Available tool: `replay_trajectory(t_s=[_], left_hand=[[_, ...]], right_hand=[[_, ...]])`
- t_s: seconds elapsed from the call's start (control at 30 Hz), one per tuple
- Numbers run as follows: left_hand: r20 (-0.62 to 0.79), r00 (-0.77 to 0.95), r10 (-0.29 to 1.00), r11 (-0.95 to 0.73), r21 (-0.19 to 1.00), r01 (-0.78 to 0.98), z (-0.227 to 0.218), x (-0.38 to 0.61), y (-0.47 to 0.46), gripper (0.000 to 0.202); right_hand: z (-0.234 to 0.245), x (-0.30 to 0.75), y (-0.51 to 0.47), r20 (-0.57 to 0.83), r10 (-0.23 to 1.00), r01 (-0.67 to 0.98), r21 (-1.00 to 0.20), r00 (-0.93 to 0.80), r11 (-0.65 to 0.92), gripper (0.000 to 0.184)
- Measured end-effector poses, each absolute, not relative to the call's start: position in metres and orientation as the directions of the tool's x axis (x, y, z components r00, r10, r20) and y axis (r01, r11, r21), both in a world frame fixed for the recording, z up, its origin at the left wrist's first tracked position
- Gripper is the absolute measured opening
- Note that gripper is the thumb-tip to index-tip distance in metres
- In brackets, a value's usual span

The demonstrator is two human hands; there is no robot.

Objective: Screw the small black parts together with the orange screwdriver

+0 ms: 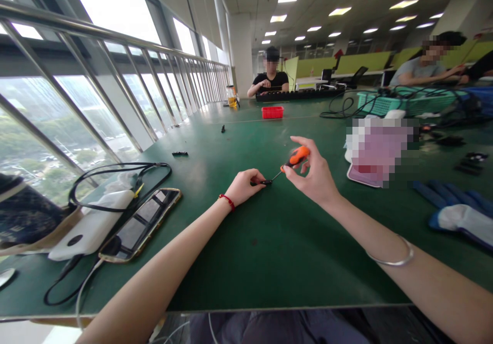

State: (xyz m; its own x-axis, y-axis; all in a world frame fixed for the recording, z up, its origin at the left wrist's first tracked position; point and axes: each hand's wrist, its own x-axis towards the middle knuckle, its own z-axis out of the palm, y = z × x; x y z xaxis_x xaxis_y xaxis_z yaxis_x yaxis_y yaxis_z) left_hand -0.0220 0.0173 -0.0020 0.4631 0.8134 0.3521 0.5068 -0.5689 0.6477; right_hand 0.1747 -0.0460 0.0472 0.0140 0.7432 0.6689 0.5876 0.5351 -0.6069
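In the middle of the green table (246, 262), my left hand (246, 185) pinches a small black part (265, 182) close to the tabletop. My right hand (314, 177) grips a screwdriver (298, 156) with an orange and black handle between thumb and fingers, the index finger lifted away. The thin metal shaft slants down to the left, and its tip meets or nearly meets the black part. What kind of part it is I cannot make out, since my fingers cover some of it.
To the left lie a phone (142, 226), a white power bank (92, 226) and looped black cables. Small black pieces (179, 154) and a red tray (272, 112) are further back. On the right are a blue-white glove (462, 218) and a teal basket (408, 102). Two people sit beyond.
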Motion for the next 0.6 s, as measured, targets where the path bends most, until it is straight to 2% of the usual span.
replay_trajectory(t_s=[0.07,0.2,0.27,0.33,0.43,0.5,0.53,0.6], left_hand=[[0.352,0.462,0.814,-0.567,0.650,0.506,-0.0015,-0.0220,0.0167,0.007],[0.348,0.458,0.818,-0.562,0.655,0.505,-0.0006,-0.0215,0.0159,0.008],[0.346,0.459,0.818,-0.561,0.654,0.507,-0.0008,-0.0214,0.0162,0.008],[0.348,0.460,0.817,-0.564,0.652,0.507,-0.0014,-0.0215,0.0168,0.008],[0.353,0.460,0.815,-0.567,0.650,0.506,-0.0020,-0.0218,0.0176,0.008],[0.352,0.461,0.814,-0.568,0.650,0.505,-0.0018,-0.0220,0.0176,0.007],[0.352,0.464,0.813,-0.569,0.649,0.505,-0.0017,-0.0221,0.0176,0.007],[0.351,0.468,0.811,-0.571,0.646,0.506,-0.0012,-0.0221,0.0174,0.007]], right_hand=[[0.0476,0.1745,-0.0459,0.654,0.756,0.609,-0.612,0.032,0.505,0.059],[0.0507,0.1725,-0.0494,0.602,0.798,0.630,-0.623,0.009,0.463,0.027],[0.0511,0.1720,-0.0505,0.597,0.802,0.619,-0.623,-0.019,0.478,0.020],[0.0504,0.1722,-0.0502,0.610,0.792,0.614,-0.617,-0.024,0.493,0.023],[0.0490,0.1733,-0.0482,0.645,0.764,0.625,-0.599,0.007,0.500,0.046],[0.0487,0.1738,-0.0473,0.661,0.749,0.646,-0.587,0.034,0.489,0.055],[0.0489,0.1738,-0.0473,0.656,0.753,0.654,-0.588,0.042,0.476,0.054],[0.0497,0.1732,-0.0482,0.629,0.776,0.653,-0.609,0.051,0.451,0.042]])
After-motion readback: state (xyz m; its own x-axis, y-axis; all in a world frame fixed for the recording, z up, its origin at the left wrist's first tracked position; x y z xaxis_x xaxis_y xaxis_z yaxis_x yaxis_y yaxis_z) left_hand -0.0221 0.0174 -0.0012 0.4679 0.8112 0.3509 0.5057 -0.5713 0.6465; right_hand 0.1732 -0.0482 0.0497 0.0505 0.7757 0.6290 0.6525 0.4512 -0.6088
